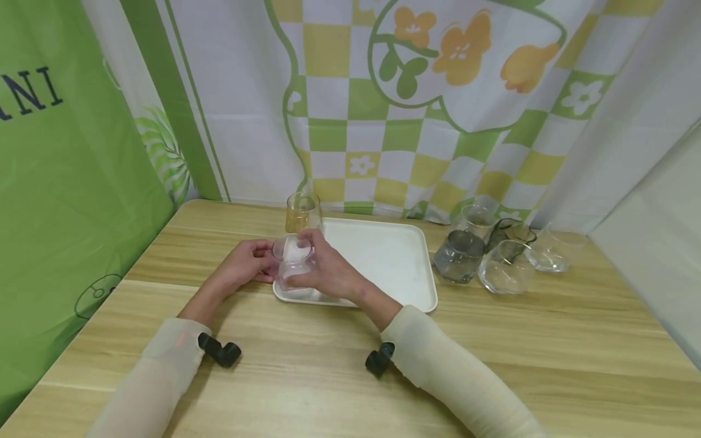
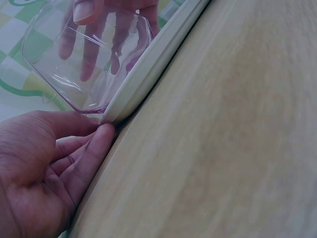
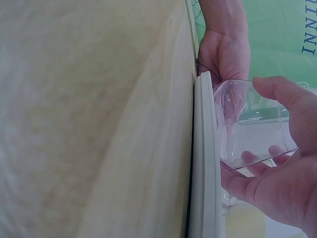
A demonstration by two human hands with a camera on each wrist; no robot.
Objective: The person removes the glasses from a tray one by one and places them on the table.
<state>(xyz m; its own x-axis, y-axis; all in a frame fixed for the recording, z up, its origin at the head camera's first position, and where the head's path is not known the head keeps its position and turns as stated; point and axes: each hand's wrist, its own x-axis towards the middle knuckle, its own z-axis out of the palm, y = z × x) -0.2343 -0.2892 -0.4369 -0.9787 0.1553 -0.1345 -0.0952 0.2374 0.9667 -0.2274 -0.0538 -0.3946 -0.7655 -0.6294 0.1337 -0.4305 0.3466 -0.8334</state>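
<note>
We noted the right hand [image 1: 333,271] grasping a pink-tinted tumbler [image 1: 291,271], the left hand [image 1: 245,265] pinching the near-left corner of the white tray [image 1: 383,258]; tugging it risked tipping the tumbler.

I counted seven cups: one pinkish cup [image 1: 294,267] between my right fingers [image 1: 317,239], centre-left of the frame; one amber cup [image 1: 302,213] just above it; and, at the right of the frame, two smoky grey cups [image 1: 460,261] and three colourless cups [image 1: 504,274]. I also saw one white tray [image 1: 383,255] mid-frame, one desk [image 1: 296,377], and two black gadgets [image 1: 221,351] toward the bottom.
</note>
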